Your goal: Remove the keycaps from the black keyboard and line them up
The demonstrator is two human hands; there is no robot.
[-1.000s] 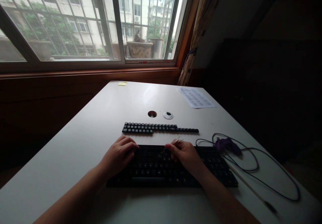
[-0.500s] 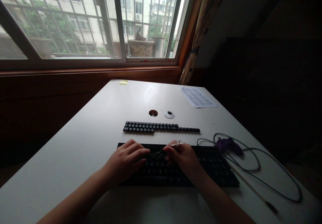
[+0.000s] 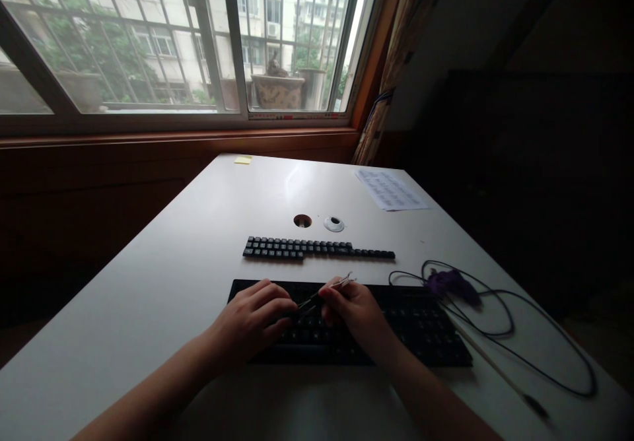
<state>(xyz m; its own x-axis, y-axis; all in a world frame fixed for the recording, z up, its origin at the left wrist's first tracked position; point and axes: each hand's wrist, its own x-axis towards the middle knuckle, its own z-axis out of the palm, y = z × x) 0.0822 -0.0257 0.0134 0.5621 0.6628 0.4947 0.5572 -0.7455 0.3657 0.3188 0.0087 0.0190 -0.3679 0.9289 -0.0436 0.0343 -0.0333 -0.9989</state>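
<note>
A black keyboard (image 3: 421, 325) lies on the white table under both hands, some of its keys hidden by them. In my right hand (image 3: 354, 305), closed over the right-middle part of the keyboard, is a thin metal wire keycap puller (image 3: 341, 282). Its prongs point left and down toward the keys. My left hand (image 3: 260, 312) rests over the keyboard's left part, fingers slightly bent and apart, the forefinger close to the prong tips. Whether they touch is unclear. Behind the keyboard, black keycaps (image 3: 277, 247) stand in neat rows.
A black cable (image 3: 512, 322) with a purple bundle (image 3: 453, 286) loops at the right. Farther back are a round table hole (image 3: 302, 221), its white cover ring (image 3: 333, 224), printed sheets (image 3: 391, 190) and a yellow sticky note (image 3: 243, 160). A barred window (image 3: 173, 45) stands beyond.
My left fingers have shifted slightly right, nearer the puller's prongs. My right hand and the puller have moved a little left. The keycap rows look the same.
</note>
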